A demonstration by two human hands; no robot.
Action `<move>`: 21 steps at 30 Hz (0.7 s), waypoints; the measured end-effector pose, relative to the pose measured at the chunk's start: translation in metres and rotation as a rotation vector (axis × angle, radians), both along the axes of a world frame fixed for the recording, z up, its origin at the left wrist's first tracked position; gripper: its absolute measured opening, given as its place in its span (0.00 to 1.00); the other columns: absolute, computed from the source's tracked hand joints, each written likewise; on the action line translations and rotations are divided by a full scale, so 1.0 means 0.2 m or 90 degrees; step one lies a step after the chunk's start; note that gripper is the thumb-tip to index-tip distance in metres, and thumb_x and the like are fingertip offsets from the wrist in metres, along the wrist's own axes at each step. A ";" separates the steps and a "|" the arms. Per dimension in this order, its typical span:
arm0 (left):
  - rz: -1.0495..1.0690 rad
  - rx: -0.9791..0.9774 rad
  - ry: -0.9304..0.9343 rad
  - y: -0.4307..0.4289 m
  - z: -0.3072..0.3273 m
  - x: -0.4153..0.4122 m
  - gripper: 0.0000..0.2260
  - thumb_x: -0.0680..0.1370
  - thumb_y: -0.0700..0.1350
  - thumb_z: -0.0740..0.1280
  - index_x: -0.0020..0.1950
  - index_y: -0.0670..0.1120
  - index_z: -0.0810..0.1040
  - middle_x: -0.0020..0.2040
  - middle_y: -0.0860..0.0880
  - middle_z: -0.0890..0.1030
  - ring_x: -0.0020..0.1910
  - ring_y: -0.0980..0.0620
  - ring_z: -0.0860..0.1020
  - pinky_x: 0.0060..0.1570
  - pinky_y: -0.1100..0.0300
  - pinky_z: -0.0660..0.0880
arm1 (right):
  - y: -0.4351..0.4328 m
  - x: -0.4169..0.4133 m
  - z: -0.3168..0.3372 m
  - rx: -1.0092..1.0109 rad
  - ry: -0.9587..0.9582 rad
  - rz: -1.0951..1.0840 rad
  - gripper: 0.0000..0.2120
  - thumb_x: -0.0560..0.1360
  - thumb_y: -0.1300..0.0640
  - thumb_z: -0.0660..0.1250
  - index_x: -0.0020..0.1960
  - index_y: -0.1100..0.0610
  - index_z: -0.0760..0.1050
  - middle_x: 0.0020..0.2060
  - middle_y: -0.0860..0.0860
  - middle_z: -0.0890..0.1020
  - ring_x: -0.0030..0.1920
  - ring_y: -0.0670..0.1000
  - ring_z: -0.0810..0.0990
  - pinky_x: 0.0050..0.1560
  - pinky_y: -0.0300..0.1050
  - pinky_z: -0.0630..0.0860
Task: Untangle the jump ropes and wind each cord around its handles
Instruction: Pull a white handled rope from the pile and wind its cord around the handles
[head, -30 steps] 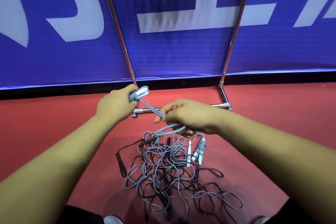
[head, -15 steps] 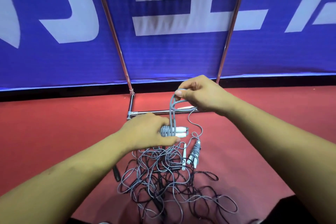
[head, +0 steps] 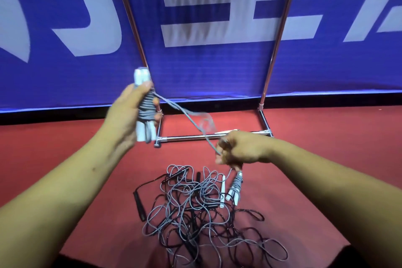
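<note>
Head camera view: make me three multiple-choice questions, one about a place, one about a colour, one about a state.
1. Where is the tangled pile? A on a table; B on the red floor; C in a box.
2. What colour is the cord wound round the white handles? A yellow; B green; C grey.
3. What is the right hand doing? A gripping the cord; B lying flat; C holding a ball.
Answers: 1 B, the ropes lie on red flooring. 2 C, grey coils wrap the handles held in the left hand. 3 A, its fingers curl round the cord.

Head-worn wide view looks forward and down, close above the floor (head: 65,159).
</note>
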State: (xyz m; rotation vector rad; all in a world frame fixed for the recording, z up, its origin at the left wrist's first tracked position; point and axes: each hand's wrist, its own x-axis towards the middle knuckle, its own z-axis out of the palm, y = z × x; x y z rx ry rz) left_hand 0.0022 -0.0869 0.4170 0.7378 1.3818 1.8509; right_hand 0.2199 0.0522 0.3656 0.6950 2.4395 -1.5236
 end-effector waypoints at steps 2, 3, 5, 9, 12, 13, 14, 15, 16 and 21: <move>0.091 -0.029 0.067 -0.05 0.00 -0.15 0.07 0.80 0.49 0.66 0.45 0.50 0.70 0.34 0.47 0.74 0.25 0.48 0.70 0.25 0.61 0.70 | 0.02 0.03 -0.04 -0.045 -0.018 -0.012 0.09 0.79 0.68 0.61 0.41 0.61 0.74 0.25 0.51 0.72 0.20 0.46 0.67 0.28 0.39 0.66; 0.123 -0.066 0.131 -0.08 -0.02 -0.21 0.07 0.80 0.49 0.67 0.45 0.50 0.70 0.34 0.45 0.74 0.26 0.48 0.70 0.25 0.60 0.70 | 0.02 0.04 -0.05 -0.048 -0.015 -0.033 0.09 0.79 0.68 0.60 0.43 0.61 0.75 0.26 0.52 0.71 0.21 0.47 0.66 0.27 0.38 0.64; 0.105 -0.166 0.245 -0.14 -0.05 -0.28 0.06 0.78 0.49 0.69 0.44 0.50 0.74 0.35 0.43 0.76 0.26 0.47 0.71 0.26 0.60 0.70 | 0.03 0.03 -0.03 -0.016 0.014 -0.100 0.06 0.80 0.62 0.63 0.46 0.62 0.75 0.28 0.53 0.71 0.23 0.48 0.66 0.25 0.36 0.63; -0.097 -0.249 0.225 -0.11 -0.06 -0.16 0.08 0.76 0.51 0.70 0.44 0.48 0.76 0.34 0.44 0.76 0.26 0.48 0.71 0.29 0.59 0.69 | -0.06 -0.06 0.04 0.069 0.082 -0.152 0.19 0.74 0.49 0.72 0.61 0.56 0.73 0.45 0.53 0.81 0.38 0.48 0.79 0.40 0.40 0.78; -0.237 -0.218 0.124 -0.07 -0.04 -0.01 0.11 0.76 0.50 0.69 0.50 0.45 0.73 0.33 0.42 0.74 0.25 0.49 0.70 0.25 0.61 0.69 | -0.16 -0.15 0.07 0.032 0.218 -0.151 0.33 0.71 0.54 0.75 0.73 0.53 0.66 0.67 0.49 0.74 0.64 0.46 0.75 0.66 0.44 0.72; -0.283 -0.195 0.089 -0.07 -0.04 0.02 0.13 0.76 0.50 0.69 0.52 0.43 0.72 0.33 0.42 0.74 0.25 0.49 0.70 0.25 0.61 0.70 | -0.19 -0.19 0.08 -0.036 0.267 -0.147 0.34 0.71 0.59 0.75 0.73 0.56 0.65 0.69 0.50 0.72 0.67 0.47 0.73 0.68 0.44 0.70; -0.318 -0.172 0.059 -0.07 -0.05 0.05 0.13 0.77 0.51 0.70 0.53 0.43 0.72 0.33 0.41 0.73 0.24 0.48 0.70 0.24 0.60 0.70 | -0.21 -0.22 0.08 -0.121 0.306 -0.133 0.33 0.71 0.65 0.74 0.73 0.59 0.65 0.68 0.53 0.73 0.67 0.48 0.73 0.68 0.43 0.70; -0.339 -0.157 0.037 -0.07 -0.05 0.07 0.13 0.76 0.51 0.69 0.52 0.43 0.73 0.33 0.41 0.73 0.24 0.48 0.70 0.24 0.61 0.71 | -0.23 -0.25 0.07 -0.212 0.338 -0.116 0.29 0.71 0.69 0.70 0.71 0.62 0.67 0.64 0.55 0.76 0.63 0.49 0.76 0.65 0.41 0.72; -0.353 -0.146 0.018 -0.07 -0.05 0.08 0.12 0.76 0.51 0.70 0.51 0.44 0.74 0.32 0.41 0.73 0.23 0.48 0.70 0.23 0.61 0.71 | -0.25 -0.27 0.06 -0.297 0.361 -0.105 0.25 0.71 0.72 0.67 0.67 0.65 0.69 0.57 0.56 0.79 0.57 0.49 0.79 0.62 0.41 0.74; -0.369 -0.135 -0.056 -0.08 -0.06 0.06 0.22 0.68 0.55 0.77 0.52 0.44 0.73 0.32 0.43 0.73 0.23 0.47 0.72 0.23 0.61 0.71 | -0.24 -0.25 0.06 -0.310 0.340 -0.122 0.08 0.78 0.68 0.63 0.56 0.71 0.73 0.42 0.57 0.82 0.39 0.53 0.82 0.52 0.49 0.77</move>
